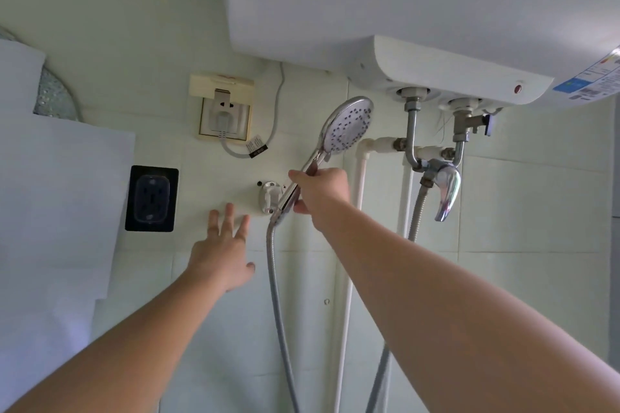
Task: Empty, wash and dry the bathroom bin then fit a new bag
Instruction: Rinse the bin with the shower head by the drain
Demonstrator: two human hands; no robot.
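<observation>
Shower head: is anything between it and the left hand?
Nothing visible. The right hand grips the shower head by its handle beside the wall bracket; the open left hand is below-left, with bare tile between.

A single head-worn view tilts upward, close to the tiled wall, facing the shower holder (268,197); the water heater (419,27) looms above-right of it, forearms entering from below.

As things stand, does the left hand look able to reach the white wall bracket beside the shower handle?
Probably yes. The left hand is open just below-left of the wall bracket, with only bare tile between; the right hand grips the shower handle on its far side.
</observation>
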